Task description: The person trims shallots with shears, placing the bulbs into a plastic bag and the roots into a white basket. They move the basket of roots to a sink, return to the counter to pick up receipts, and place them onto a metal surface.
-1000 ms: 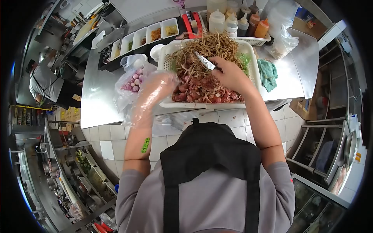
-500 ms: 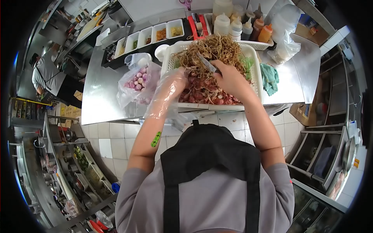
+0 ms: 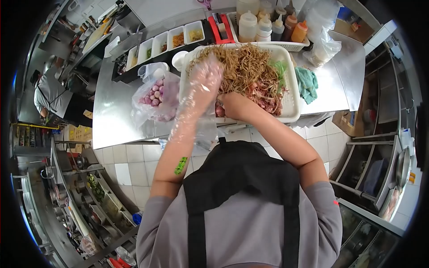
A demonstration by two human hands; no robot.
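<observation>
A white plastic tray (image 3: 292, 100) in front of me holds a heap of shallots with red skins (image 3: 267, 100) and long dried brown tops (image 3: 246, 62). My left hand (image 3: 208, 76), in a clear plastic glove, is over the left side of the heap, on the dried tops; motion smears its fingers. Low at the front left of the heap, my right hand (image 3: 232, 105) is bare and curled among the shallots. The knife seen in it half a second earlier is hidden now. Green netting (image 3: 279, 71) lies at the tray's right side.
Left of the tray sits a plastic bag of peeled shallots (image 3: 156, 94). A green cloth (image 3: 306, 85) lies to the right. Behind stand squeeze bottles (image 3: 248, 27), a red holder (image 3: 222, 29) and topping containers (image 3: 178, 39). Another person (image 3: 56, 87) is at far left.
My left hand has lifted up and away onto the dried tops. My right hand has moved down and left to the front of the heap, and the knife blade has gone from sight.
</observation>
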